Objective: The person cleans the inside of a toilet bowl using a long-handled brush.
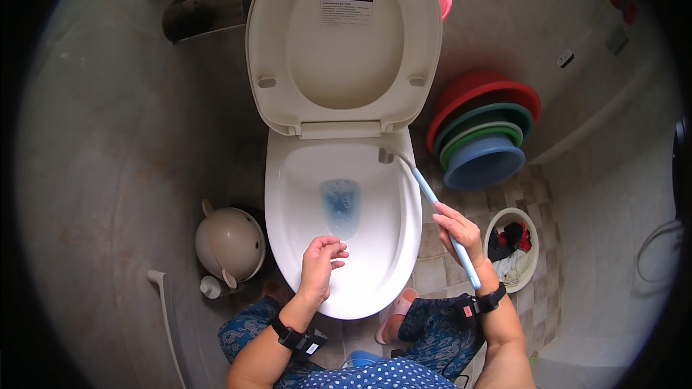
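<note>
A toilet brush (427, 187) with a long light-blue handle is held in my right hand (460, 232), the fingers wrapped round its lower half. Its small grey head (386, 155) lies against the inner wall at the back right of the white toilet bowl (288, 245). Blue water (340, 205) with some bubbles stands at the bottom of the bowl. Over the front left part of the bowl hovers my left hand (321, 266), fingers loosely bent and a little apart, with nothing seen in it. The toilet seat and lid (277, 36) are raised behind.
Stacked basins, with a red basin (530, 95) and a blue basin (486, 169), lean at the right wall. A pale tub (535, 263) of dark and white cloths stands below them. Left of the toilet are a round beige bin (227, 245) and a white bottle (210, 288).
</note>
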The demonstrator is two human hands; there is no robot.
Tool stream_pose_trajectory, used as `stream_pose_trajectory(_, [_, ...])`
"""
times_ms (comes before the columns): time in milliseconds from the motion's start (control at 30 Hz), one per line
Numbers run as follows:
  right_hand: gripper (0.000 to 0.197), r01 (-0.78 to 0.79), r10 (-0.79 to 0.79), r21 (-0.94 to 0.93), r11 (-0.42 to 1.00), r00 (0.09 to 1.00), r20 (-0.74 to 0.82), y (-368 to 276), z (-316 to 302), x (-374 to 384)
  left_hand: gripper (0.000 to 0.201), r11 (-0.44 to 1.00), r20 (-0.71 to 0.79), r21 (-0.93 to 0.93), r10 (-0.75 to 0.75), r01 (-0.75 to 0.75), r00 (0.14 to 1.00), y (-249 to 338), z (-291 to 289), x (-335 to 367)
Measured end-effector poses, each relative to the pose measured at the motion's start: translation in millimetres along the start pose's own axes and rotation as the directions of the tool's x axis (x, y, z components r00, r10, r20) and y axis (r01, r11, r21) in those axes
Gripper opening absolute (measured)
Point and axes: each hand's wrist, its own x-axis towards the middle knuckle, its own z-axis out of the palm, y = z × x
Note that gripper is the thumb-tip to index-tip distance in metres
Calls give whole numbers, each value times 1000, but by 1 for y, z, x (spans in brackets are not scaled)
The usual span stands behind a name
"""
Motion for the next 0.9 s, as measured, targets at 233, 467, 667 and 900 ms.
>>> stream_pose_trajectory(233, [34,81,-82,28,996,996,47,9,34,18,14,1000,27,4,1,-1,1000,-7,6,5])
stream_pose_trajectory(467, [27,14,-14,-10,1000,1000,-1,10,20,-3,14,1000,13,13,6,-6,1000,-2,5,0])
stream_pose_trajectory(667, [35,31,-32,24,999,998,51,9,48,13,13,1000,33,-10,-6,6,999,-4,9,5])
stream_pose_trajectory(900, [26,-7,6,-15,1000,998,-66,-5,7,-7,14,1000,-1,-1,4,-4,1000,2,-1,-3])
